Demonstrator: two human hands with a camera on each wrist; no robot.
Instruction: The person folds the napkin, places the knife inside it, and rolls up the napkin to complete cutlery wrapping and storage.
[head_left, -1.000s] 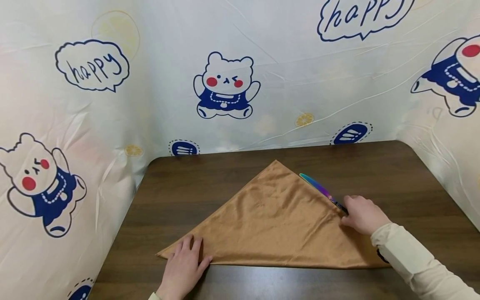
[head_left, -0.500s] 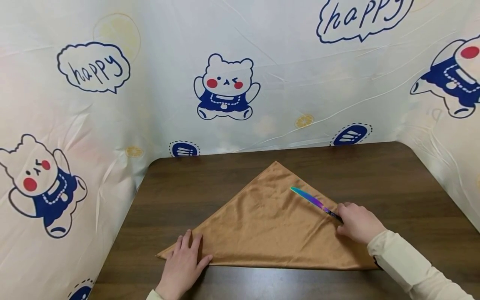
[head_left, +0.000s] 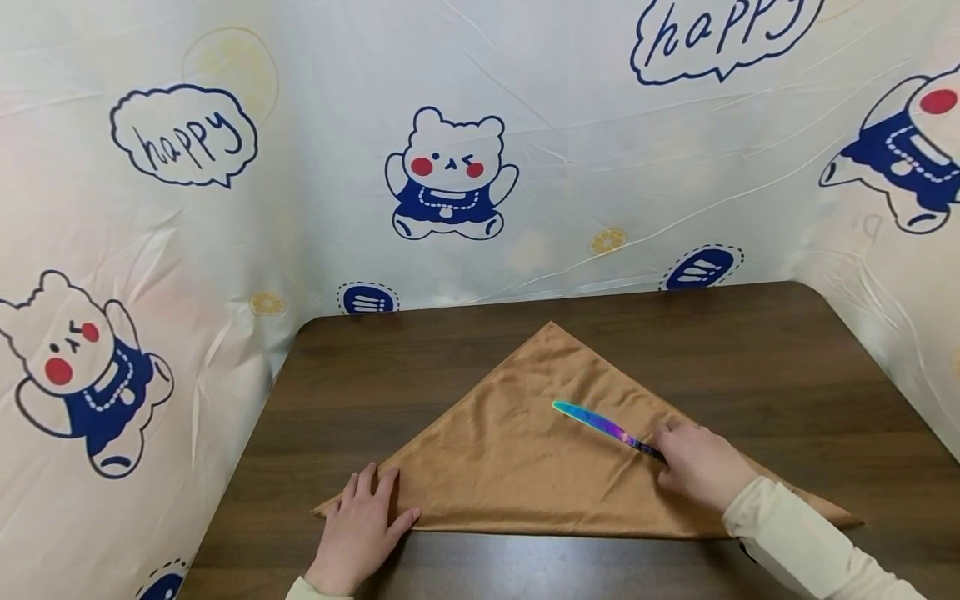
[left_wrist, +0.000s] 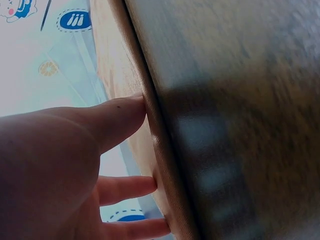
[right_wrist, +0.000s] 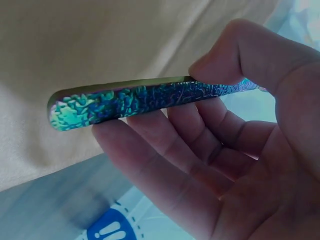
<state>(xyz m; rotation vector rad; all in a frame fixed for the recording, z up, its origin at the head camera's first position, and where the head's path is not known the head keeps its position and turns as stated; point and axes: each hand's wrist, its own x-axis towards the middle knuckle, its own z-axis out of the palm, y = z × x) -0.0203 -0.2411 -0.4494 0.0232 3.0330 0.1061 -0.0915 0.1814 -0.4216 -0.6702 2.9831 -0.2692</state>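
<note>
On triangular brown satiny cloth (head_left: 510, 467), left hand (head_left: 356, 527) spread; over it, right hand (head_left: 701, 462) pinching a rainbow-sheened slim metal knife (head_left: 600, 423).

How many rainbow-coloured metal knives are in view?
1: the right hand holds the rainbow-coloured metal knife over the triangular brown satiny cloth; any beneath the cloth would be hidden.

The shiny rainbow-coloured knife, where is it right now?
In the head view, the knife is right of centre, in the grip of the right hand, tip pointing left over the brown cloth; whether they touch is unclear.
</note>
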